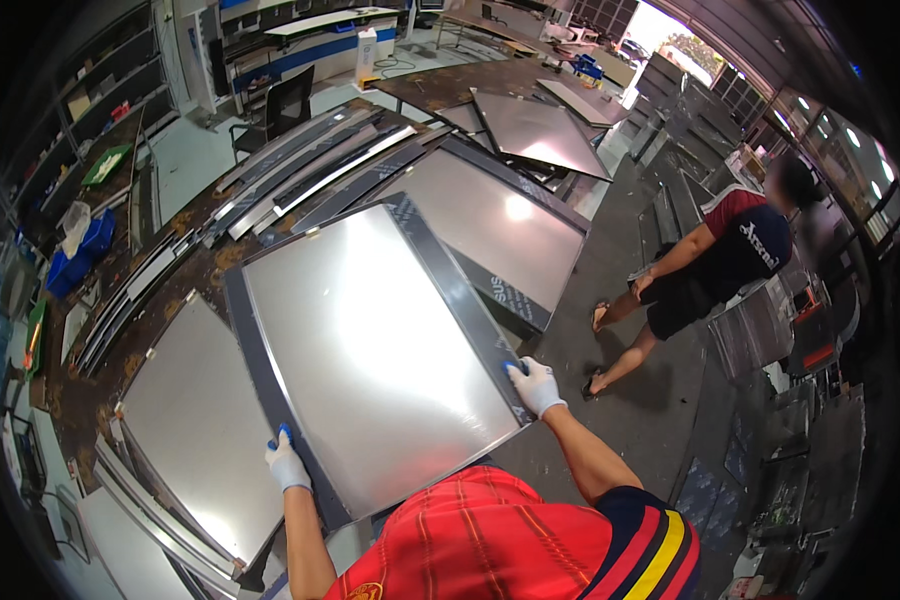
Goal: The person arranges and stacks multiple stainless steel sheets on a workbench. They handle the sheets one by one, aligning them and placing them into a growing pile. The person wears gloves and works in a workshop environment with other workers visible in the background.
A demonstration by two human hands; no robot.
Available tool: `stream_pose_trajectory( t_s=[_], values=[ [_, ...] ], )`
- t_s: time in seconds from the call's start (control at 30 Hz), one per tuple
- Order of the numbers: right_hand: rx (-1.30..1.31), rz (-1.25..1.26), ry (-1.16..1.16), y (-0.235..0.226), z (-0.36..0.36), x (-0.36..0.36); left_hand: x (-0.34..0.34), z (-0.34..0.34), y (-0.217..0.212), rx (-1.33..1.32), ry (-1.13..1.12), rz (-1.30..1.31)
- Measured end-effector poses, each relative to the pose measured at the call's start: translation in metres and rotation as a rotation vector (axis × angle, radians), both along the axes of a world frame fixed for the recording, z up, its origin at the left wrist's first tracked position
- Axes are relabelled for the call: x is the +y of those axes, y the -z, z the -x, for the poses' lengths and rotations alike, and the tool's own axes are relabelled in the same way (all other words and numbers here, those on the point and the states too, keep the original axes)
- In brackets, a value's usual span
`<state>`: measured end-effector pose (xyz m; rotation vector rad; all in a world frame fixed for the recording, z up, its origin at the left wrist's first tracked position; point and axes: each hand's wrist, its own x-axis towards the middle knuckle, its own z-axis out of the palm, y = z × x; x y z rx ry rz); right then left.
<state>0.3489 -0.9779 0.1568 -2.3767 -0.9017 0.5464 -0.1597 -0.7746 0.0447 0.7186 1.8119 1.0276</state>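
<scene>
A large shiny metal panel [370, 350] with dark film-covered side borders lies tilted in front of my body. My left hand [287, 462], in a white glove with blue fingertips, grips its left border near the lower corner. On the right border, my right hand [536, 388], gloved the same way, is closed round the edge. The panel's near edge rests close to my red shirt. Beyond it, a second metal panel [500, 215] with dark borders lies on the table. Another bare metal panel [195, 410] lies to the left, partly hidden by the held one.
Long metal strips [300, 165] are stacked on the rusty brown table [185, 270]. Blue bins [82, 250] stand at the left. More panels [540, 130] lie at the far end. A person [735, 245] stands on the grey floor at the right, near stacked metal parts [755, 335].
</scene>
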Motion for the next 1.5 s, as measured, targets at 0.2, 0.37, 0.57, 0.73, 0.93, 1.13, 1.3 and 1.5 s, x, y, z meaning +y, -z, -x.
stream_pose_trajectory(
  t_s=[0.2,0.37,0.57,0.73,0.93,1.13,1.3,1.5],
  values=[
    [-0.136,-0.069,0.079,-0.005,-0.18,0.004,0.048,-0.207,0.0,0.18,0.178,-0.022],
    [-0.284,0.013,-0.018,-0.014,-0.394,0.071,0.059,-0.401,0.015,0.015,0.094,0.069],
    [-0.36,0.299,-0.108,-0.024,-0.58,0.196,0.017,-0.554,-0.003,0.028,0.184,-0.001],
    [-0.441,0.241,-0.057,0.004,-0.631,0.248,0.03,-0.558,-0.039,0.406,1.0,0.089],
    [-0.417,-0.225,0.203,0.083,-0.565,0.157,0.08,-0.519,-0.048,0.422,0.805,0.05],
    [0.302,-0.322,0.388,0.139,-0.383,0.049,0.252,-0.496,-0.018,0.748,0.487,-0.426],
    [0.193,-0.239,0.441,0.138,-0.318,0.052,0.394,-0.514,-0.03,0.938,0.669,-0.144],
    [0.189,-0.26,0.375,0.138,-0.29,0.066,0.453,-0.521,-0.041,0.986,0.766,-0.057]
  ],
)
